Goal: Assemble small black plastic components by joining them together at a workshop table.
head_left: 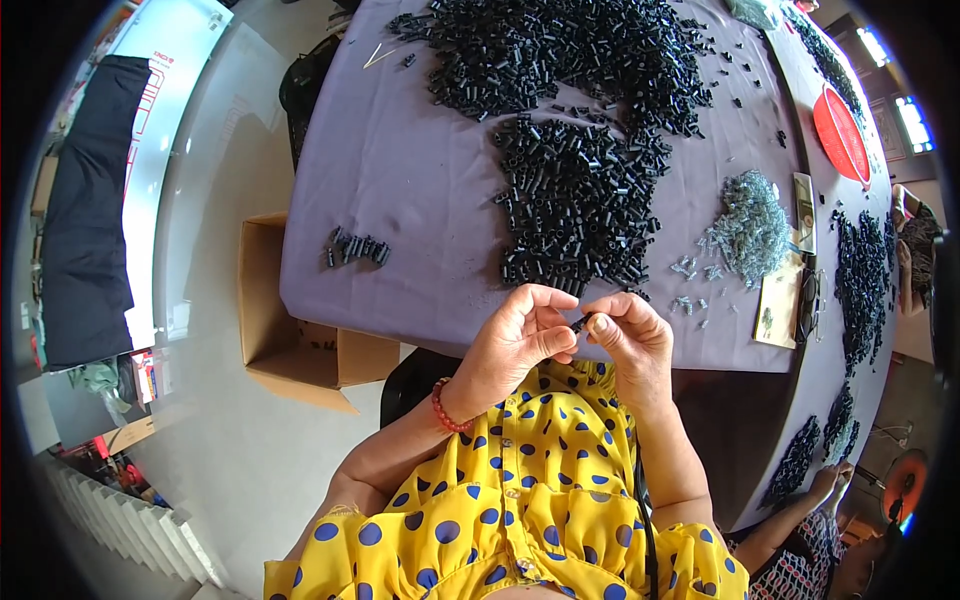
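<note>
My left hand (522,338), with a red bead bracelet at the wrist, and my right hand (637,345) meet just off the table's near edge. Their fingertips pinch a small black tube-shaped piece (581,322) between them; its detail is mostly covered by the fingers. Right beyond my hands spreads a pile of short black tubes (580,200), which runs into a bigger heap (540,50) farther back. A mound of small clear pieces (750,230) lies to the right, with some scattered singly. At the left sits a small separate group of black tubes (357,247).
An open cardboard box (268,330) stands below the table's left corner. On the right are a wooden board (777,303), eyeglasses (812,305), a red basket (841,135) and more black piles (862,290). Other people (800,540) sit along the right side.
</note>
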A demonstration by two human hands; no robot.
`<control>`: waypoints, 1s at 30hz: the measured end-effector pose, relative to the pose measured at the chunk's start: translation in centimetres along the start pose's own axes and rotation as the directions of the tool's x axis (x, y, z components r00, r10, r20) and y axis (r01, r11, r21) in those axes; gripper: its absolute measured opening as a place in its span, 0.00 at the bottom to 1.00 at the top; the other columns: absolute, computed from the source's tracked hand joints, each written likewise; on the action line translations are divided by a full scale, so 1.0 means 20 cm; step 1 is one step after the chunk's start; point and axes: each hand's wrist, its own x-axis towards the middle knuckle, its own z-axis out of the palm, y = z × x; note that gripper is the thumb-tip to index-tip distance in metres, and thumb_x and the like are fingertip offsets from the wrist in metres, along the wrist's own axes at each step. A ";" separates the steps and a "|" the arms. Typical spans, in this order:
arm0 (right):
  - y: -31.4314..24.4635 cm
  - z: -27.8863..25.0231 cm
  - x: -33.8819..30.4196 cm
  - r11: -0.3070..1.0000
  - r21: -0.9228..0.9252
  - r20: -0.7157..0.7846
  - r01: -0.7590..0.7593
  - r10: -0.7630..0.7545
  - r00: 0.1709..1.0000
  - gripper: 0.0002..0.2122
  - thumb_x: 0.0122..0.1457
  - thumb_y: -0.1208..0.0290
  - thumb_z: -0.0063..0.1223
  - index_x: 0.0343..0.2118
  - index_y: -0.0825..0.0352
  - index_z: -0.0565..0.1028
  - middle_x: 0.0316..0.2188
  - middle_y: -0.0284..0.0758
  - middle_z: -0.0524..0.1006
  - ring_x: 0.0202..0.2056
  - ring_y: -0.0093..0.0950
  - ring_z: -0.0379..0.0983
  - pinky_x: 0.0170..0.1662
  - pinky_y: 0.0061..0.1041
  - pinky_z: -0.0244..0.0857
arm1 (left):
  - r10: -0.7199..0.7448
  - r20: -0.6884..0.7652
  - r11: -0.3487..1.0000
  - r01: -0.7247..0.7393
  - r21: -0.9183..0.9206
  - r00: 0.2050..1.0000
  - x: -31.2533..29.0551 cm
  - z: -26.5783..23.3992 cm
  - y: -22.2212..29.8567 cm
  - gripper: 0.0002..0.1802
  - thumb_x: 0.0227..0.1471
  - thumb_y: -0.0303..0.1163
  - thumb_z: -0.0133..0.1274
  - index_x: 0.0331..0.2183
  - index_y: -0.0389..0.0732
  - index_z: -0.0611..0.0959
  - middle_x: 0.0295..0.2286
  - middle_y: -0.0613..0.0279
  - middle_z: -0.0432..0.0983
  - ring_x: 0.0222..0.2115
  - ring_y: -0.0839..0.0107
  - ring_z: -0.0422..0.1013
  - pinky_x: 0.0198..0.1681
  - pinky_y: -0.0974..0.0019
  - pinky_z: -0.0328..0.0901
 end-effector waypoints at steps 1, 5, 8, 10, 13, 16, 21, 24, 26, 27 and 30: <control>0.00 0.00 0.00 1.000 -0.011 -0.003 -0.002 0.002 1.000 0.07 0.65 0.75 0.60 0.42 0.71 0.80 0.34 0.27 0.80 0.35 0.15 0.72 0.43 0.17 0.69 | -0.001 0.000 1.000 0.001 0.000 1.000 0.00 0.00 0.00 0.20 0.62 0.29 0.58 0.53 0.37 0.72 0.38 0.64 0.74 0.39 0.75 0.76 0.46 0.70 0.73; -0.01 0.00 0.00 1.000 0.011 0.007 0.004 -0.004 1.000 0.07 0.65 0.75 0.59 0.42 0.71 0.80 0.34 0.28 0.80 0.35 0.15 0.72 0.43 0.17 0.69 | 0.020 0.009 0.999 -0.020 0.044 1.000 0.00 0.00 0.00 0.20 0.62 0.28 0.58 0.53 0.37 0.72 0.38 0.64 0.75 0.39 0.75 0.76 0.46 0.70 0.73; -0.02 0.00 0.00 1.000 0.005 0.010 -0.008 0.008 1.000 0.06 0.65 0.76 0.58 0.43 0.71 0.80 0.34 0.28 0.80 0.36 0.15 0.73 0.44 0.18 0.70 | 0.022 0.015 0.998 -0.023 0.052 1.000 0.00 -0.01 0.00 0.19 0.62 0.28 0.58 0.53 0.37 0.72 0.39 0.63 0.75 0.39 0.75 0.76 0.46 0.70 0.73; -0.02 0.00 -0.01 1.000 0.027 0.048 -0.005 0.004 0.999 0.06 0.65 0.79 0.57 0.44 0.72 0.79 0.35 0.29 0.80 0.36 0.17 0.75 0.45 0.19 0.71 | 0.021 0.019 0.998 -0.022 0.057 1.000 0.00 -0.01 -0.01 0.19 0.62 0.28 0.57 0.53 0.37 0.72 0.39 0.63 0.75 0.39 0.75 0.76 0.46 0.70 0.73; -0.02 0.01 0.00 0.999 0.033 0.084 0.017 -0.019 0.996 0.06 0.65 0.81 0.56 0.44 0.72 0.79 0.36 0.30 0.79 0.37 0.19 0.76 0.46 0.20 0.71 | 0.027 0.024 0.998 -0.028 0.049 0.999 -0.01 0.00 0.00 0.17 0.64 0.28 0.55 0.52 0.37 0.72 0.40 0.62 0.75 0.40 0.75 0.76 0.46 0.70 0.74; -0.04 0.01 0.00 0.997 -0.039 0.117 0.071 -0.066 0.991 0.06 0.65 0.82 0.55 0.43 0.72 0.78 0.37 0.31 0.78 0.38 0.20 0.76 0.46 0.20 0.71 | 0.013 0.023 0.998 -0.015 0.059 1.000 -0.02 0.01 0.02 0.15 0.66 0.30 0.52 0.52 0.37 0.72 0.41 0.61 0.76 0.40 0.74 0.76 0.46 0.69 0.74; -0.02 0.00 0.00 0.985 -0.108 0.131 0.136 -0.121 0.984 0.05 0.65 0.84 0.55 0.42 0.70 0.78 0.37 0.31 0.78 0.38 0.21 0.75 0.46 0.20 0.71 | -0.094 -0.015 0.995 0.095 0.023 0.995 -0.03 0.01 0.05 0.15 0.67 0.30 0.51 0.52 0.36 0.73 0.39 0.61 0.77 0.38 0.74 0.77 0.44 0.69 0.74; -0.01 -0.01 0.00 0.975 -0.162 0.124 0.153 -0.134 0.983 0.05 0.63 0.84 0.56 0.41 0.69 0.79 0.36 0.30 0.78 0.38 0.22 0.74 0.47 0.22 0.69 | -0.161 -0.026 0.985 0.159 -0.061 0.987 -0.03 0.01 0.05 0.15 0.66 0.30 0.52 0.51 0.35 0.73 0.38 0.61 0.78 0.37 0.74 0.77 0.42 0.69 0.75; 0.00 -0.02 0.00 0.965 -0.203 0.115 0.165 -0.144 0.983 0.06 0.62 0.84 0.57 0.40 0.68 0.79 0.36 0.30 0.78 0.37 0.23 0.74 0.48 0.23 0.68 | -0.164 -0.031 0.985 0.162 -0.065 0.986 -0.03 0.02 0.05 0.15 0.66 0.30 0.52 0.51 0.36 0.73 0.38 0.61 0.78 0.37 0.74 0.77 0.42 0.69 0.75; 0.01 -0.03 0.00 0.935 -0.287 0.117 0.208 -0.182 0.976 0.06 0.61 0.83 0.59 0.39 0.67 0.79 0.35 0.29 0.79 0.36 0.24 0.74 0.48 0.25 0.65 | -0.166 -0.035 0.984 0.163 -0.068 0.986 -0.02 0.02 0.06 0.15 0.66 0.30 0.53 0.51 0.36 0.73 0.37 0.61 0.78 0.36 0.74 0.77 0.41 0.69 0.75; -0.01 -0.03 0.02 0.808 -0.463 0.173 0.364 -0.321 0.931 0.06 0.58 0.82 0.62 0.37 0.65 0.80 0.33 0.28 0.80 0.35 0.26 0.74 0.49 0.28 0.61 | -0.183 -0.040 0.981 0.180 -0.070 0.982 -0.02 0.02 0.05 0.15 0.66 0.30 0.53 0.51 0.36 0.73 0.37 0.61 0.78 0.36 0.74 0.78 0.40 0.69 0.75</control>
